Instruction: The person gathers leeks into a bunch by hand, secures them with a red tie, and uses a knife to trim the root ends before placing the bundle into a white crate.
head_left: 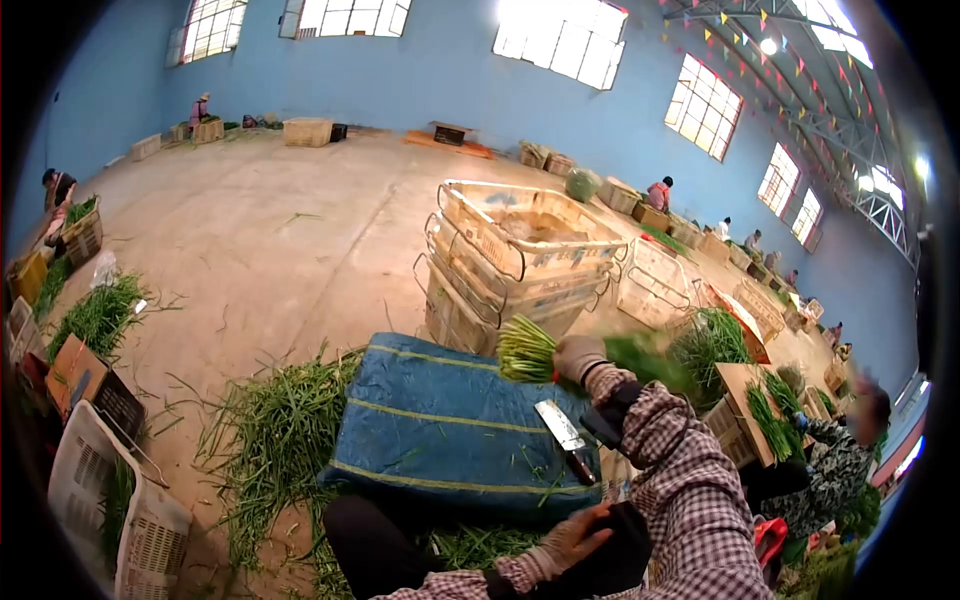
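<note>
My right hand (pixel 580 357), in a pale glove, is closed around a bunch of green stalks (pixel 525 350). The pale cut ends point left, and the leafy end is blurred to the right. Below the bunch, a blue wrapped block with yellow stripes (pixel 440 410) carries a cleaver (pixel 562 425), its dark handle towards me. My left hand (pixel 570 543), gloved with bare fingertips, lies by my knee with its fingers apart and nothing visible in it. Loose green stalks (pixel 270 450) are heaped left of the block.
Stacked crates (pixel 520 255) stand just beyond the block. At the lower left is a pale crate (pixel 150 530). A co-worker (pixel 840 460) sits close on the right beside a board (pixel 745 410) with greens. Farther off, several people sit among crates along the wall.
</note>
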`<control>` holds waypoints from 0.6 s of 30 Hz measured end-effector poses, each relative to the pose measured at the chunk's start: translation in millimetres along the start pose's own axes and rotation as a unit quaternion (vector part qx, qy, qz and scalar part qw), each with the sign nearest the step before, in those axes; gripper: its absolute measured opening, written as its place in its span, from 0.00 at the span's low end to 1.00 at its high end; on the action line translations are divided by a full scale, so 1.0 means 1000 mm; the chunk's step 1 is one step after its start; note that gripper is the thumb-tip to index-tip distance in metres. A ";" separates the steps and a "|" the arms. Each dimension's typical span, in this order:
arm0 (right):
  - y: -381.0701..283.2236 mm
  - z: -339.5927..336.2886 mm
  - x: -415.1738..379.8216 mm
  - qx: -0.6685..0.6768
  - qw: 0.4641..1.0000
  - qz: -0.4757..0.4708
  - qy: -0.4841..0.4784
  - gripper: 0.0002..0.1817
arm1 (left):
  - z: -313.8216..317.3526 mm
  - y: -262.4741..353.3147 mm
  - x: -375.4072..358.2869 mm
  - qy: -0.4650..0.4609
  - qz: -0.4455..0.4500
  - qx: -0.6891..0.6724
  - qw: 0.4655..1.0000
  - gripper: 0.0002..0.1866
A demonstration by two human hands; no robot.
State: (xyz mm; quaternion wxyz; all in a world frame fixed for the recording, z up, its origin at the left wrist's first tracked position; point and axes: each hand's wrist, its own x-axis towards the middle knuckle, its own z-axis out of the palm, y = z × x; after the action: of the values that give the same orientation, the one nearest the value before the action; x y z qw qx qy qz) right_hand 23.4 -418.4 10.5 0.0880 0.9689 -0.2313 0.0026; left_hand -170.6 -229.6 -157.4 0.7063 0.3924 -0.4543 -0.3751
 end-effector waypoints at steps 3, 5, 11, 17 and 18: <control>0.020 -0.008 -0.009 0.160 0.987 0.000 0.031 0.19 | -0.030 0.019 -0.017 0.091 0.021 0.066 0.993 0.18; 0.027 -0.015 -0.006 0.080 0.993 -0.073 0.044 0.15 | -0.053 0.051 -0.022 0.132 -0.002 0.055 0.990 0.15; -0.010 -0.047 -0.042 -0.140 0.953 -0.250 -0.098 0.12 | -0.111 0.134 -0.045 0.263 0.200 0.293 0.897 0.17; -0.019 -0.017 -0.083 -0.282 0.837 -0.469 -0.007 0.06 | -0.167 0.127 -0.012 0.335 0.143 0.402 0.840 0.18; -0.016 -0.017 -0.090 -0.266 0.808 -0.520 0.080 0.04 | -0.181 0.112 0.002 0.294 0.141 0.453 0.830 0.22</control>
State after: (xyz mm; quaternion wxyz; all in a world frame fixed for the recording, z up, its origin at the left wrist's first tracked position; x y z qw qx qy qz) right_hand -49.1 -361.5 20.2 0.3484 0.8794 0.3232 -0.0275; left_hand 18.9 -146.3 -107.2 0.5947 0.6919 -0.3946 0.1092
